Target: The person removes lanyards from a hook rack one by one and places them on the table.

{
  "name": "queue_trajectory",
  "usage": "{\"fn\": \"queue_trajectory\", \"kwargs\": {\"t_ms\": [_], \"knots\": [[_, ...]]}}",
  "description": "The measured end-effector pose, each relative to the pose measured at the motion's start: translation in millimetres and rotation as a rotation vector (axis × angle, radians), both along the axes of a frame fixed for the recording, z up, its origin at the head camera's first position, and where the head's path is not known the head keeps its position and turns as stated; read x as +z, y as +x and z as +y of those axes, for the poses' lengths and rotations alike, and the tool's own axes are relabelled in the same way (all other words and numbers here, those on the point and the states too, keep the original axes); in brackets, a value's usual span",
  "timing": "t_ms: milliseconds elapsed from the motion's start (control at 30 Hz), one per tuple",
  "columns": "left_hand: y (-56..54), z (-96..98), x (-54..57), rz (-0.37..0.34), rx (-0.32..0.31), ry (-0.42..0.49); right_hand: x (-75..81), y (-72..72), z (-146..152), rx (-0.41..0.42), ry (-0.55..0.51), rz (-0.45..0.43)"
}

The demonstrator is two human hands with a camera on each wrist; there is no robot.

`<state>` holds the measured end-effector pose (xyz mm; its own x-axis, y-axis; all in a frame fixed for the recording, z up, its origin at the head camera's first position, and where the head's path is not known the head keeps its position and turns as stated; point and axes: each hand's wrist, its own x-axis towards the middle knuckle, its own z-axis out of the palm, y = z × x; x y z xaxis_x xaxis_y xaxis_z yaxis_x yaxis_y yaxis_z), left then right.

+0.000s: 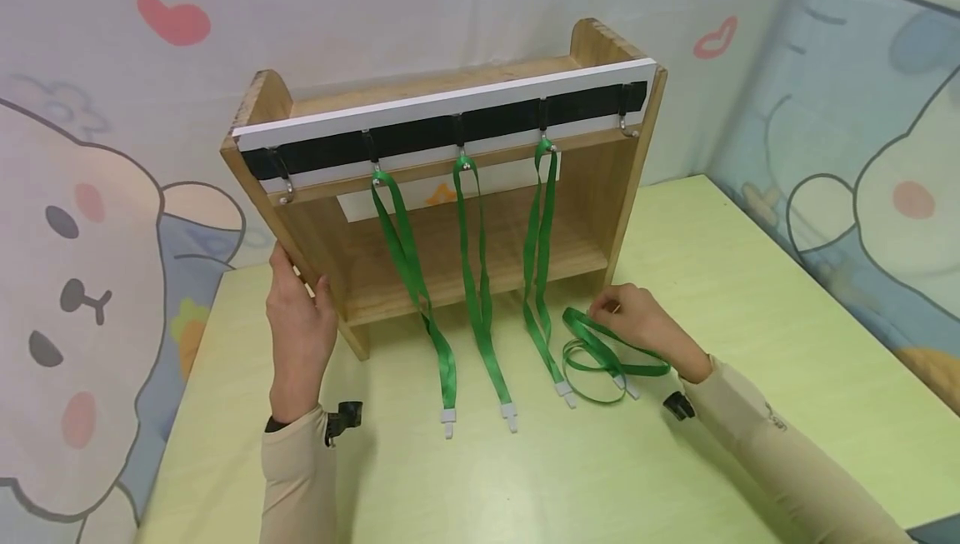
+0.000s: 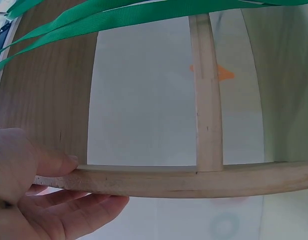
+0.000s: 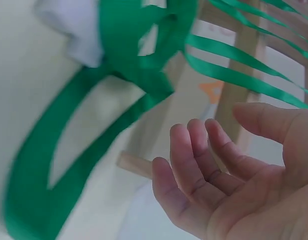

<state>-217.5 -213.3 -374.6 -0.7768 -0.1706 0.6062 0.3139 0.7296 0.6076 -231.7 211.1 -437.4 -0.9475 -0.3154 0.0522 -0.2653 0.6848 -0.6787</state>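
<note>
My left hand grips the left side panel of a wooden shelf rack, thumb on one face and fingers on the other, as the left wrist view shows on the panel edge. Three green lanyards hang from hooks in the middle of the rack: the left one, the middle one and the right one. A fourth green lanyard lies loosely coiled on the table. My right hand is right by this coil; in the right wrist view its fingers are loosely bent, thumb apart, nothing between them.
A white strip with a black band runs along the rack's top front and carries the hooks. The far-left hook and far-right hook hold no lanyard. Below spreads the pale green table; cartoon-printed cloth stands behind.
</note>
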Motion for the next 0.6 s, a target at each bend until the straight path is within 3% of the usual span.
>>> {"fn": "queue_trajectory", "kwargs": {"t_ms": [167,367,600], "knots": [[0.7,-0.8,-0.2,0.017,0.002,-0.009,14.5,3.6,-5,0.014,-0.032,0.038],[0.7,-0.1,1.1,0.019,0.001,-0.008,35.4,5.6,-16,-0.004,-0.072,0.160],[0.3,0.1,0.2,0.025,-0.003,-0.014,60.3,7.3,-29,-0.103,-0.174,0.328]]}}
